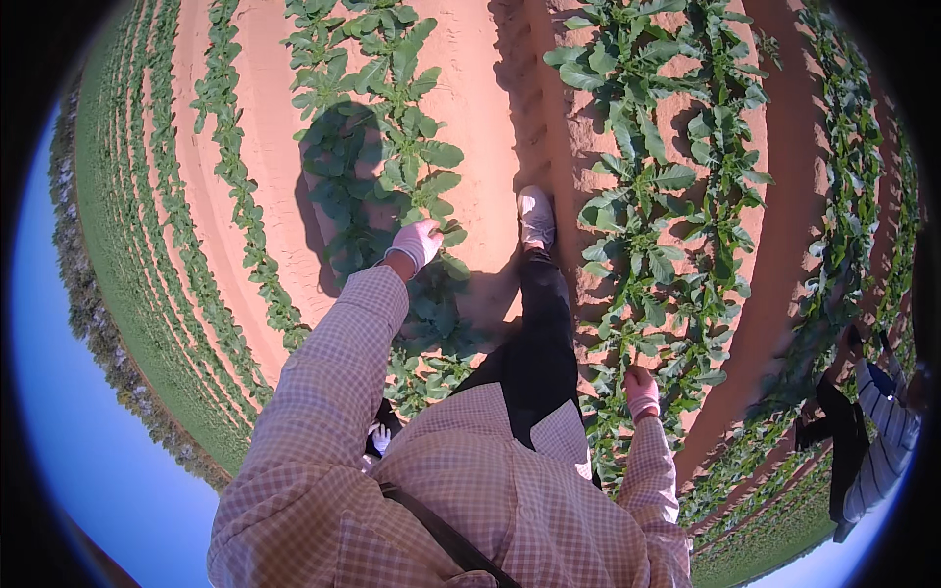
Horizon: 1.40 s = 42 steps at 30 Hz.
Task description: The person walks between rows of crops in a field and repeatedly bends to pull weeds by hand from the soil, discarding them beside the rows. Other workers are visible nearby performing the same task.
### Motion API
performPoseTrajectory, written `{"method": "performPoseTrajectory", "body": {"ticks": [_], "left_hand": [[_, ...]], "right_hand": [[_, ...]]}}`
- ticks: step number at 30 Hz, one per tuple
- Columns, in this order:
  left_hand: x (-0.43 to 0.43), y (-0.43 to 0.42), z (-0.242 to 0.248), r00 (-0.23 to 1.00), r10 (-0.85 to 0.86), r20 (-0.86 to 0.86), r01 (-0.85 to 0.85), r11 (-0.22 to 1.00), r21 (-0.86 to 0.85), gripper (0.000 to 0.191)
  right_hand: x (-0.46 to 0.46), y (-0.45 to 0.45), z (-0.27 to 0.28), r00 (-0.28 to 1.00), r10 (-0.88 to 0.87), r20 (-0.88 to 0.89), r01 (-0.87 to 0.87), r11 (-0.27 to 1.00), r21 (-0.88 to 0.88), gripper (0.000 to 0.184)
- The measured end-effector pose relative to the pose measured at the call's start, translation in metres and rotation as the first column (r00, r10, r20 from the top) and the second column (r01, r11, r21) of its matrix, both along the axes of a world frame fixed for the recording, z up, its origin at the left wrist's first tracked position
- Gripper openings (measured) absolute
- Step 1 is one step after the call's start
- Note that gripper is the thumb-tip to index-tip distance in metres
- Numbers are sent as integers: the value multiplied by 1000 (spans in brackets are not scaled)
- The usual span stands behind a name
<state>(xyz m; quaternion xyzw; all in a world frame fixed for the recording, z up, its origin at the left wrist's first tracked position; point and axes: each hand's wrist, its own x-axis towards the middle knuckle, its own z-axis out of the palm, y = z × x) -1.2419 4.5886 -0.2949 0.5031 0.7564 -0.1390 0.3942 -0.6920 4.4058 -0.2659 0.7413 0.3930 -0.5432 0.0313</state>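
My left hand (pixel 416 245), in a pale glove with bare fingertips and a checked sleeve, is over the row of leafy green plants (pixel 423 158) left of the furrow. Its fingers are bent together near the leaves; whether they grip anything is too small to tell. Low over the right-hand row of leafy plants (pixel 639 242) is my right hand (pixel 642 389), gloved the same way. Its fingers are curled, and what lies in them cannot be made out. Dark shadow covers part of the left row.
My shoe (pixel 537 214) stands in the sandy furrow (pixel 540 125) between both rows. At the far right a co-worker in a striped top (pixel 878 448) bends among plants. Another person's gloved hand (pixel 381 439) shows beside my left side. More rows run leftward towards trees.
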Motion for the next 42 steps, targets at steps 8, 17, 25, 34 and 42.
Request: {"method": "performPoseTrajectory", "body": {"ticks": [8, 17, 25, 34, 42], "left_hand": [[-60, 56, -130, 973, -165, -158, 195, 961, 198, 23], [-82, 106, -218, 779, -503, -375, 313, 829, -463, 27], [-110, 103, -247, 728, -584, -358, 367, 774, -517, 26], [-180, 77, -293, 400, -913, -81, 652, 346, -674, 28], [-127, 104, -257, 660, -696, -284, 477, 679, -558, 26]], "right_hand": [[-26, 29, -39, 994, -65, 85, 66, 998, -16, 21], [64, 121, -113, 858, -355, 371, 210, 902, 378, 20], [121, 132, -193, 852, -93, 514, -12, 981, 196, 21], [87, 147, -192, 727, 341, 596, -278, 940, -198, 21], [76, 216, -217, 894, -166, 416, -66, 870, 489, 21]]}}
